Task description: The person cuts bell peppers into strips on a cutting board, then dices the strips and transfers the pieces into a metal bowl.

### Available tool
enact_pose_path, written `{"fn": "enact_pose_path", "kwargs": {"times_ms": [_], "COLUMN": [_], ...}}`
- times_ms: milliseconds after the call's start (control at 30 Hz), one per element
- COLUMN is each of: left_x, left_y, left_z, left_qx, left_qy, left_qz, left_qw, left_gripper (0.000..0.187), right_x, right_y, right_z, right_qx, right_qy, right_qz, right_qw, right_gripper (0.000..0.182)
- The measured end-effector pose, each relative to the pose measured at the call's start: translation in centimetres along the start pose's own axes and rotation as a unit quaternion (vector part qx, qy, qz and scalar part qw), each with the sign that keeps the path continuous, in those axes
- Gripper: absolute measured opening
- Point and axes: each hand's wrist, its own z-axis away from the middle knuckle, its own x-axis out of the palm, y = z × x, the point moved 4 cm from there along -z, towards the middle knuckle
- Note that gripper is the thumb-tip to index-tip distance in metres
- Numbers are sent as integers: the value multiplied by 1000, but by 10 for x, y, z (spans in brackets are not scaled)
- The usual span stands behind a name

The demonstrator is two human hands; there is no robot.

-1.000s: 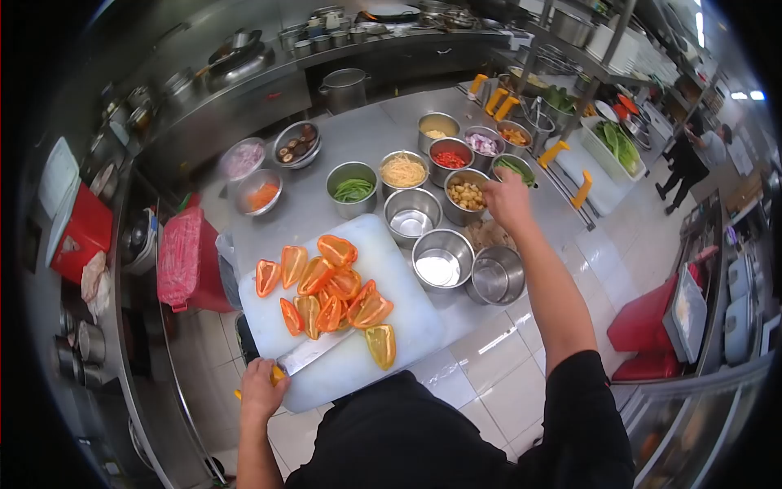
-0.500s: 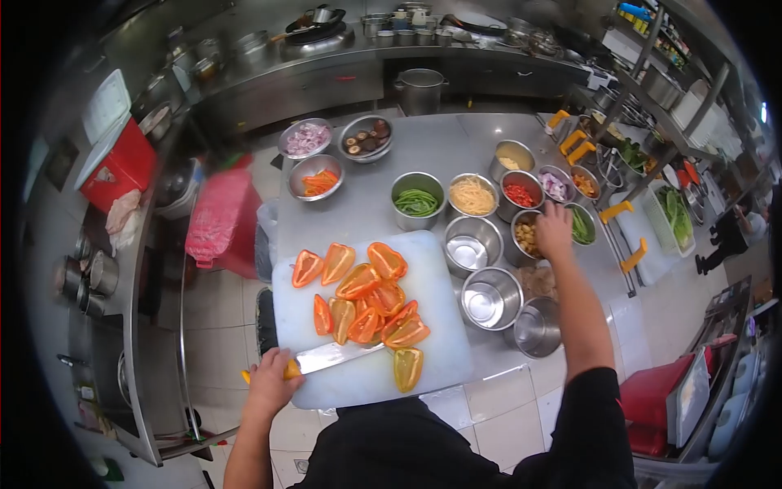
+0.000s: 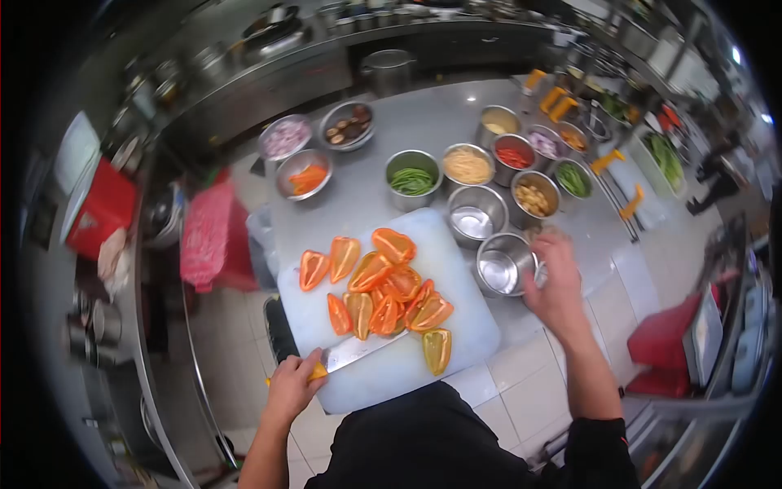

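Note:
My left hand (image 3: 295, 386) is wrapped round the yellow handle of a knife (image 3: 354, 350) at the near left of a white cutting board (image 3: 456, 342). Halved orange peppers (image 3: 371, 273) lie piled on the board, with one greenish-yellow piece (image 3: 437, 350) at the near side. At the right, my right hand (image 3: 555, 273) is beside an empty steel pot (image 3: 503, 265), its thumb and fingers curved and apart. It partly covers another pot and something brownish behind it; whether it touches them is unclear.
Behind stand an empty pot (image 3: 476, 213) and pots of green beans (image 3: 411, 181), pale shreds (image 3: 468, 165), chopped red pepper (image 3: 513, 156) and brown pieces (image 3: 533, 198). Bowls of carrot (image 3: 305, 175) and mushrooms (image 3: 348, 126) are at the far left. A person (image 3: 713, 175) stands far right.
My right hand has moved back toward me, from the pot of brown pieces to beside the near empty pots. The whole view has shifted and tilted. My left hand keeps holding the knife.

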Motion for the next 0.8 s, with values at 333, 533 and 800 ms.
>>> {"fn": "enact_pose_path", "kwargs": {"times_ms": [333, 533, 800], "left_x": [-6, -3, -10], "left_y": [-21, -27, -29], "left_z": [-17, -20, -18], "left_qx": [127, 158, 177], "left_qy": [-22, -38, -67], "left_qz": [13, 33, 37], "left_qw": [992, 986, 981], "left_gripper": [70, 69, 74], "right_x": [99, 105, 151], "right_y": [-21, -83, -147], "right_z": [67, 49, 3], "right_qx": [56, 32, -24], "right_qy": [-155, -56, -88], "right_qz": [129, 75, -9], "right_qw": [978, 995, 996], "right_gripper": [47, 43, 38]}}
